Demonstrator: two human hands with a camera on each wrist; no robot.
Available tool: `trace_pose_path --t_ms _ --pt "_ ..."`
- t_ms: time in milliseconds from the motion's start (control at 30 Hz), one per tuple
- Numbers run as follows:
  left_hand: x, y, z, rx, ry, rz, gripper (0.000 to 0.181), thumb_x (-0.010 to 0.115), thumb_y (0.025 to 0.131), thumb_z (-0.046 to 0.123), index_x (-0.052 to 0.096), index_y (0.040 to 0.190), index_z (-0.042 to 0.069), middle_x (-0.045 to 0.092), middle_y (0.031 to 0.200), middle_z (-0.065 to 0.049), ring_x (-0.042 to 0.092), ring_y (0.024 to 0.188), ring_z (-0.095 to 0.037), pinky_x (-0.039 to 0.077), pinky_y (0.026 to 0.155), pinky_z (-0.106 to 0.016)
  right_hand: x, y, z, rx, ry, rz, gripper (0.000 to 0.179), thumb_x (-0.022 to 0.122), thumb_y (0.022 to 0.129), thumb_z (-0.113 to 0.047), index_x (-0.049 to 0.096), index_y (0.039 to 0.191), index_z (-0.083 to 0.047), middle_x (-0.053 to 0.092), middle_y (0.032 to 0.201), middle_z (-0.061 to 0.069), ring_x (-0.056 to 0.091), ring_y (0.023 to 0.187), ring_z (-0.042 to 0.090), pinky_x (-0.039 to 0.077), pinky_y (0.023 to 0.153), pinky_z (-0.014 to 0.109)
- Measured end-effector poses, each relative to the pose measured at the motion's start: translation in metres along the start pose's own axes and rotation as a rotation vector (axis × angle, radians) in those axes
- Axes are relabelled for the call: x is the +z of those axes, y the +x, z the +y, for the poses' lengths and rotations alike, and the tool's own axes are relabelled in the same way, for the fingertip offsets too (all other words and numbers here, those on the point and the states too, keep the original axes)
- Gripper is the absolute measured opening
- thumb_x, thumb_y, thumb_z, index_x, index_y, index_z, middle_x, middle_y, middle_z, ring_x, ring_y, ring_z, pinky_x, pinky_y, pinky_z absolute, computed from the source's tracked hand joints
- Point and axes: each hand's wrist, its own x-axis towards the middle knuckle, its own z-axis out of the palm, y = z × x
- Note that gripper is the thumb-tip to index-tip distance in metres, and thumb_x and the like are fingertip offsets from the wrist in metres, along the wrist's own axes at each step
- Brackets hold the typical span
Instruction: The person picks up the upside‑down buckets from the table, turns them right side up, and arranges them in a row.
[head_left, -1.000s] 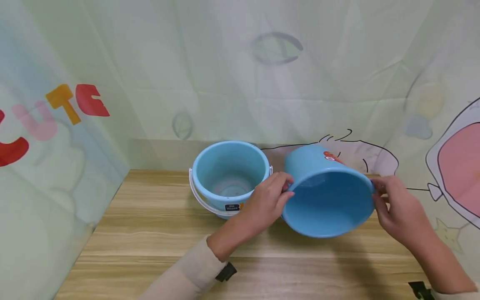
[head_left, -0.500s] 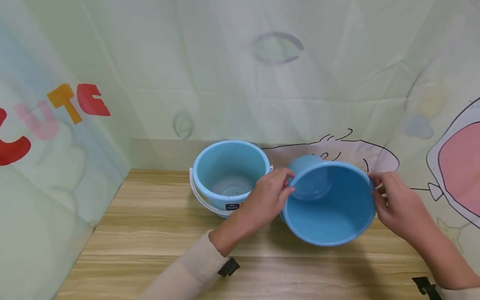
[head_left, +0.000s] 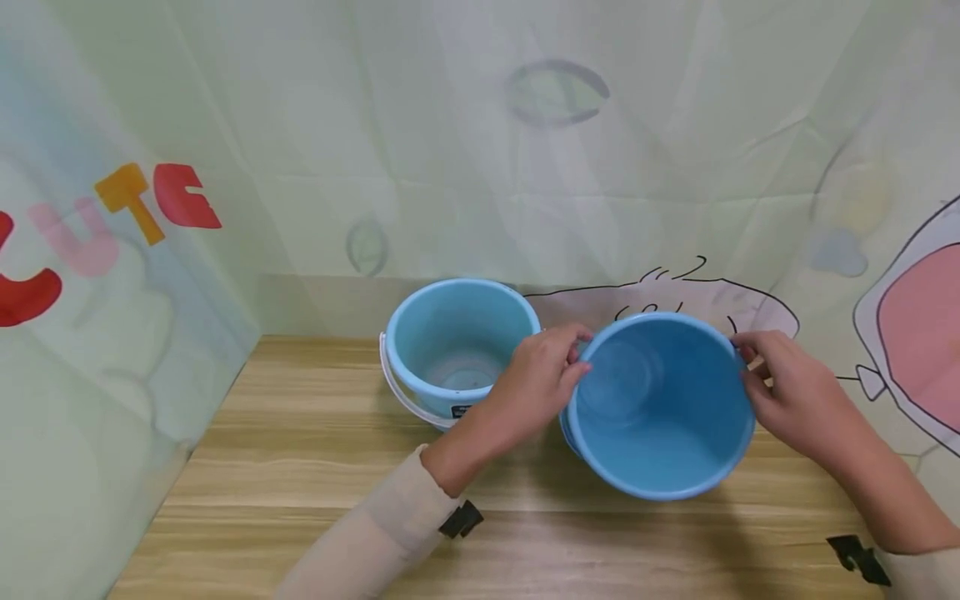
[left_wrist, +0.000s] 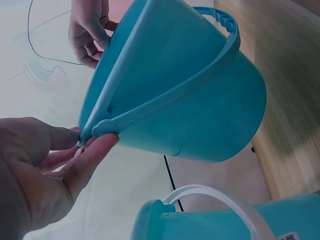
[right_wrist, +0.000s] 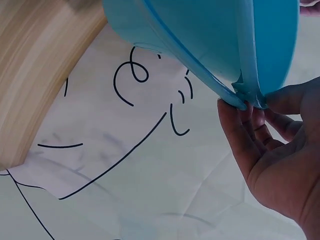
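Observation:
Between both hands a darker blue bucket [head_left: 667, 408] is held tilted, its mouth facing me and its inside bare. My left hand [head_left: 536, 379] pinches the rim on the left, right by the handle joint. On the opposite side my right hand [head_left: 791, 396] pinches the rim between thumb and fingers. A blue handle [left_wrist: 200, 80] hangs along the bucket's underside in the left wrist view. Left of it a lighter blue bucket [head_left: 450, 333] stands upright on the table, with a white handle [head_left: 397, 387] lowered at its front. My left hand partly covers its dark label [head_left: 461, 411].
The wood-grain table [head_left: 315, 483] runs under both buckets and ends at a back edge. Behind it hangs a pale green printed curtain [head_left: 450, 150], which also covers the left side, with coloured letters and cartoon drawings.
The held bucket has tipped further toward me, so its mouth looks rounder and its bottom shows. Its outer sticker has gone out of sight. The other bucket has stayed in place.

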Motion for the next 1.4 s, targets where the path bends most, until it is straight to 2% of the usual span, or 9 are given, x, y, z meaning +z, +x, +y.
trace_pose_path --t_ms 200,567,700,900,1067,1267,1400 --pt "-0.002 0.007 -0.001 -0.045 -0.014 -0.033 0.035 0.07 0.099 0.014 0.064 0.132 0.006 0.072 0.105 -0.006 0.068 0.091 -0.015 0.06 0.076 -0.021 -0.002 0.007 -0.002 0.07 0.03 -0.064 0.033 0.061 0.093 0.005 0.059 0.126 0.007 0.063 0.11 0.026 0.072 0.084 0.039 0.062 0.06 0.048" --pt "-0.004 0.015 -0.003 -0.085 -0.013 -0.065 0.036 0.069 0.1 0.014 0.063 0.134 0.005 0.074 0.101 -0.005 0.07 0.091 -0.014 0.061 0.081 -0.025 0.0 0.021 -0.002 0.166 0.06 -0.181 0.033 0.057 0.097 0.001 0.058 0.129 0.008 0.062 0.113 0.03 0.071 0.085 0.039 0.062 0.066 0.052" --pt "-0.004 0.02 -0.004 -0.111 -0.028 -0.082 0.034 0.067 0.1 0.013 0.064 0.134 0.005 0.074 0.101 -0.006 0.07 0.089 -0.014 0.06 0.074 -0.022 0.0 0.025 0.0 0.179 0.065 -0.225 0.033 0.056 0.097 -0.001 0.058 0.129 0.009 0.063 0.113 0.032 0.07 0.086 0.04 0.062 0.066 0.051" --pt "-0.004 0.022 -0.007 -0.192 -0.132 -0.134 0.036 0.066 0.101 0.012 0.062 0.136 0.005 0.072 0.098 -0.008 0.069 0.067 -0.012 0.056 0.051 -0.021 0.001 0.033 0.003 0.195 0.082 -0.298 0.034 0.055 0.098 -0.004 0.057 0.129 0.01 0.065 0.113 0.033 0.07 0.087 0.04 0.062 0.067 0.05" --pt "-0.003 0.023 -0.008 -0.238 -0.164 -0.159 0.032 0.065 0.102 0.013 0.063 0.133 0.006 0.069 0.09 -0.005 0.067 0.058 -0.012 0.056 0.049 -0.022 0.003 0.037 0.007 0.197 0.086 -0.348 0.032 0.056 0.098 -0.004 0.058 0.127 0.01 0.065 0.111 0.031 0.068 0.088 0.037 0.062 0.066 0.046" --pt "-0.001 0.028 -0.011 -0.256 -0.169 -0.158 0.027 0.063 0.101 0.009 0.066 0.127 0.005 0.07 0.09 -0.007 0.067 0.057 -0.014 0.056 0.047 -0.026 0.004 0.042 0.012 0.213 0.095 -0.409 0.031 0.053 0.098 -0.002 0.058 0.127 0.01 0.065 0.109 0.029 0.068 0.08 0.027 0.06 0.061 0.038" --pt "0.0 0.032 -0.012 -0.262 -0.179 -0.172 0.027 0.061 0.1 0.008 0.067 0.126 0.003 0.069 0.086 -0.007 0.067 0.055 -0.016 0.056 0.046 -0.028 0.004 0.045 0.015 0.221 0.088 -0.439 0.032 0.052 0.098 -0.002 0.058 0.127 0.01 0.065 0.109 0.03 0.068 0.082 0.028 0.06 0.062 0.039"
